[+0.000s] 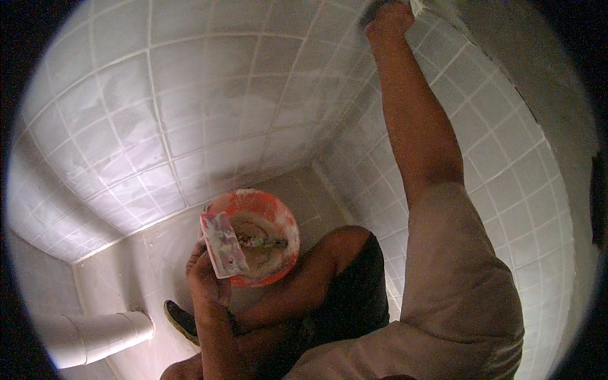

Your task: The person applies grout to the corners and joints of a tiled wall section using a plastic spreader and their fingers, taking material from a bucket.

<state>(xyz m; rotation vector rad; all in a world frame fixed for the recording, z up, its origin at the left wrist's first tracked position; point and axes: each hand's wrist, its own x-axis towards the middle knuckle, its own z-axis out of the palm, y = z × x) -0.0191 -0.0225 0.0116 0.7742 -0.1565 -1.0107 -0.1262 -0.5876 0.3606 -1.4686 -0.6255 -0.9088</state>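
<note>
Tiled wall [209,76] — right hand [391,22] raised, grip unclear; left hand [208,276] holds flat tool [221,244].

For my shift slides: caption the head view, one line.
The left hand holds a flat tool at the bucket; the right hand is raised near the tiles.

Right grip [391,20] cropped above, pipe [95,337] cropped left

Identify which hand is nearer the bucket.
The left hand, holding a flat tool at the bucket; the right hand is raised well away, up by the wall tiles.
</note>
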